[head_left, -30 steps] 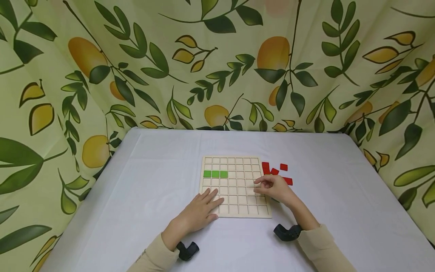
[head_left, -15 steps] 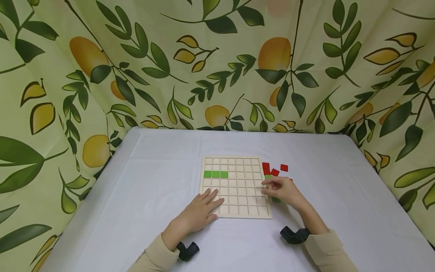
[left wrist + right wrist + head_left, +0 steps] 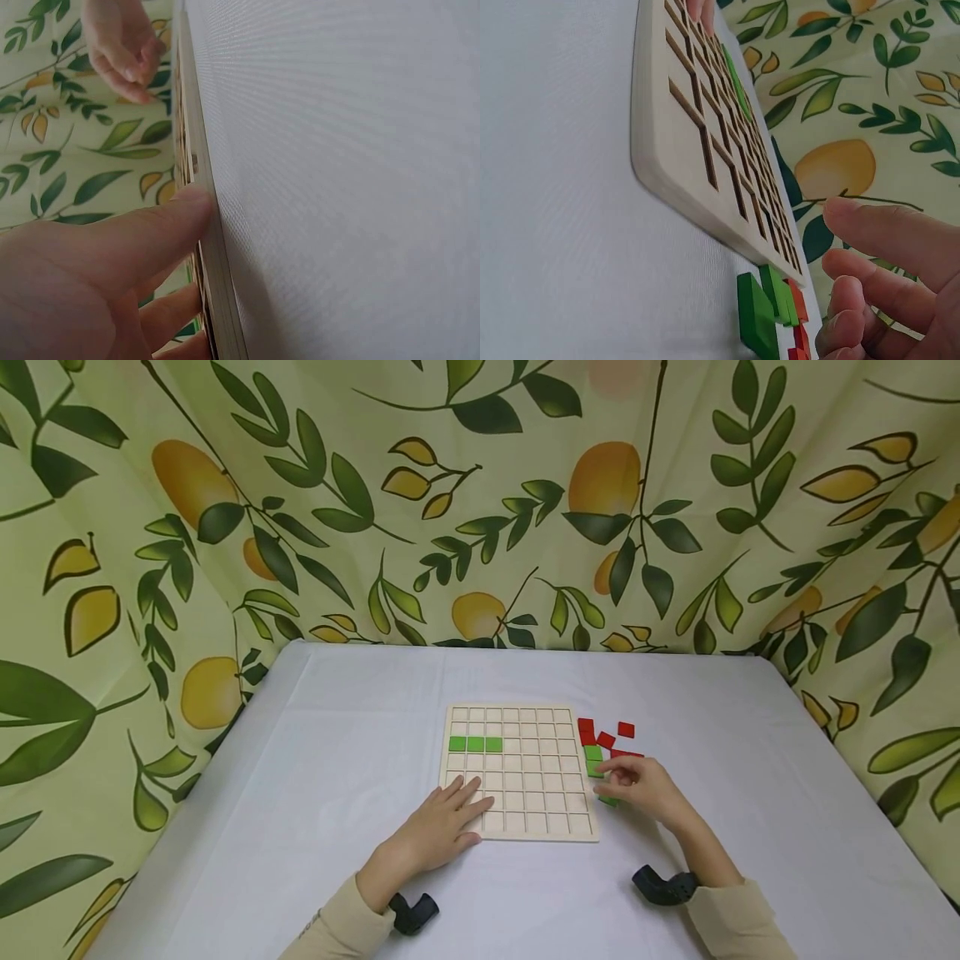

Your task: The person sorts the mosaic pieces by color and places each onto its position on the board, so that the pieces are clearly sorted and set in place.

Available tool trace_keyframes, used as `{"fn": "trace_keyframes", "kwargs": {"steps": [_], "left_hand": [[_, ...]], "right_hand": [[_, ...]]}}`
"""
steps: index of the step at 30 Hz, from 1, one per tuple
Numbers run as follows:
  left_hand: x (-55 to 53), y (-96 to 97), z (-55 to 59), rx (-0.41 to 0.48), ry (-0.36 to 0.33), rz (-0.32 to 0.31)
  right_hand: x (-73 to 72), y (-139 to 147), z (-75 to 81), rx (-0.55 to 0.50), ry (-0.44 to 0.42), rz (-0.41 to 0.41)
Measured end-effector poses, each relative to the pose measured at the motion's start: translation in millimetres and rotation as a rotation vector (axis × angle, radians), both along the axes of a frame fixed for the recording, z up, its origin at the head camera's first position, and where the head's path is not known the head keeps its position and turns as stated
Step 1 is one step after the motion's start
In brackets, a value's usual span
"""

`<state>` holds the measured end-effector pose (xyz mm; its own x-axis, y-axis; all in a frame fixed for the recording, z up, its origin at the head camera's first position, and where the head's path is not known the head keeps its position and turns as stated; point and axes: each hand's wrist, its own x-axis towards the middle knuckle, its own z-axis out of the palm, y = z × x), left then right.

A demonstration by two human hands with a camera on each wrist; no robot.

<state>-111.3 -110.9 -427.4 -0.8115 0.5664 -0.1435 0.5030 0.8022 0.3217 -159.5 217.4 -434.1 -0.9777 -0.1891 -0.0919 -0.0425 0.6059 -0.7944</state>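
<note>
A square wooden grid board [image 3: 536, 831] lies on the table, with three green tiles [image 3: 476, 744] side by side in one row at its left. My left hand [image 3: 438, 831] rests spread over the board's near left corner; the left wrist view has its thumb [image 3: 161, 229] on the board's edge. Off the board's right side, my right hand [image 3: 648, 789] hovers over loose green tiles [image 3: 593, 753]. Its thumb and fingertips stand apart with nothing between them in the right wrist view, above a green tile [image 3: 757, 319]. Part of the loose tiles is hidden by this hand.
Several loose red tiles [image 3: 587, 732] lie beyond the right hand, beside the board; one red tile [image 3: 626, 729] sits apart. A white cloth covers the table [image 3: 360, 718]. A fruit-patterned curtain [image 3: 480, 527] hangs behind and at both sides.
My right hand has drawn back to the right, from over the board's right edge to beside it, uncovering loose green tiles. The left hand has stayed in place.
</note>
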Motion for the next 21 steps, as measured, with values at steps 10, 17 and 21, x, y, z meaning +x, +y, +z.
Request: {"fn": "trace_keyframes", "kwargs": {"steps": [10, 17, 21], "left_hand": [[0.1, -0.8, 0.5, 0.007, -0.007, 0.001], [1.1, -1.4, -0.1, 0.005, -0.006, 0.001], [0.4, -0.9, -1.2, 0.002, 0.0, -0.006]], "right_hand": [[3.6, 10.6, -2.0, 0.014, -0.03, 0.011], [2.5, 19.5, -9.7, -0.013, -0.024, 0.06], [2.8, 25.1, -13.3, -0.013, -0.012, 0.083]]}}
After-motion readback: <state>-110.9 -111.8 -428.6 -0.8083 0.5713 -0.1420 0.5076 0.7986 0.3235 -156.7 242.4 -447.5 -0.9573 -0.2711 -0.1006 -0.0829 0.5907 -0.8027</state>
